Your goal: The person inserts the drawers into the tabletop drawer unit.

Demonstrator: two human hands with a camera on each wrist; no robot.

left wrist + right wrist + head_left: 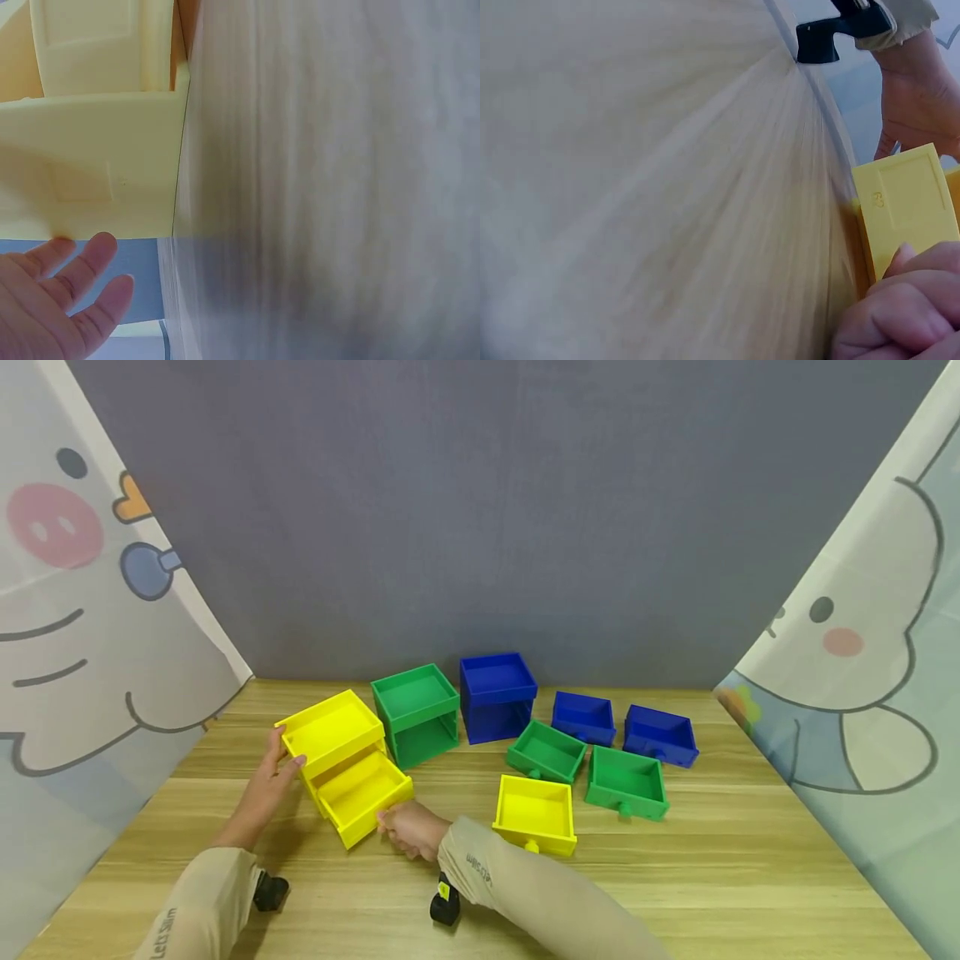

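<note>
Tan sleeves (pixel 555 893) nearest, I record the right hand (pixel 411 828) pinching the left yellow drawer (pixel 363 794), left hand (pixel 272 781) spread against the yellow cabinet (pixel 345 751), where a skewed push could jam it.

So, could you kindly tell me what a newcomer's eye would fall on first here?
Probably the yellow cabinet at left in the head view, its drawer jutting out and the right hand gripping the drawer's front. Next, the green cabinet and blue cabinet to its right, with five loose drawers farther right.
</note>
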